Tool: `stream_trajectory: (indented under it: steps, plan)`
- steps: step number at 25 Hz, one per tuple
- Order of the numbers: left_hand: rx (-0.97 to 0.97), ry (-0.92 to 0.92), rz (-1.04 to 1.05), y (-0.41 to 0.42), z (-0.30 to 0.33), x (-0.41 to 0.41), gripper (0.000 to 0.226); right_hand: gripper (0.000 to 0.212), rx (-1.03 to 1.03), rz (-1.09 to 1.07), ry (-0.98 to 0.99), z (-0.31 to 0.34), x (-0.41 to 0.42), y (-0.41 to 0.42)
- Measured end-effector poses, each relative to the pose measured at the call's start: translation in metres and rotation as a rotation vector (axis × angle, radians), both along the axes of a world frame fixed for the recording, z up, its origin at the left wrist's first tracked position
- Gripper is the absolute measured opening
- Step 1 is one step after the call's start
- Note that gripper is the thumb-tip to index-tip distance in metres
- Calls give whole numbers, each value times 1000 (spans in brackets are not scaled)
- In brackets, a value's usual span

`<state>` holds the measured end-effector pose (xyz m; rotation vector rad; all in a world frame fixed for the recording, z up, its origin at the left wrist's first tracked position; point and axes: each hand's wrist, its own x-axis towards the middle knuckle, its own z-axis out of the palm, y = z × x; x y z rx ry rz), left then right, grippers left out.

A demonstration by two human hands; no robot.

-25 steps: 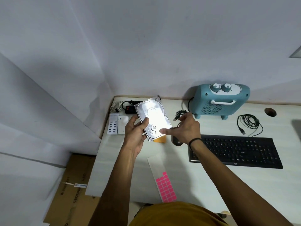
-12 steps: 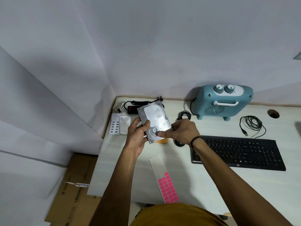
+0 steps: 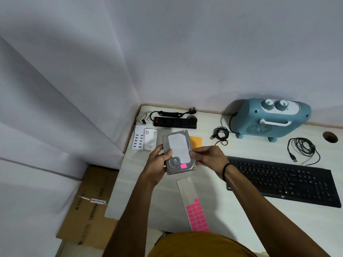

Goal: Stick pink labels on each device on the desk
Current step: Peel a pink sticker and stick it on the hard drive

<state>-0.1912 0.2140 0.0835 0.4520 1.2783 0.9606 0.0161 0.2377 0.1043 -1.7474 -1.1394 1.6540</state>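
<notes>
keyboard (image 3: 289, 179) right end cut off, cardboard (image 3: 89, 206) print blurred — unreadable

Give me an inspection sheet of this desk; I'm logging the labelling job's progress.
Surface: pale desk, set in a wall corner.
Job's things: hard drive carries a pink label; label sheet lies near the front edge; no label visible on the keyboard, heater, power strip, charging hub.
Clutter: orange note.
Grip: left hand and right hand both hold the drive's sides.
Cables: black cable, second black cable, white cable.
Surroundings: cardboard on the floor.
</notes>
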Motion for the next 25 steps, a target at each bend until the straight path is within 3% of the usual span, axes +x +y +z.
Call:
stream_trajectory:
  steps: [3, 7, 13, 17, 25]
  plan:
    - [-87, 53, 15, 3, -15, -9, 29, 25, -111, -91, 60, -23, -14, 4]
    - [-142, 337, -83, 22, -43, -12, 36, 26, -232, -118, -48, -50, -31, 16]
    - [-197, 479, -182, 64, -63, -23, 66, 28, -192, -7, -297, -85, -66, 63]
    - [-202, 520, -203, 98, -81, -17, 65, 19, -153, 86, -507, -96, -79, 95]
    - [-258, 705, -278, 134, -139, -23, 74, 19, -197, 116, -578, -128, -98, 116]
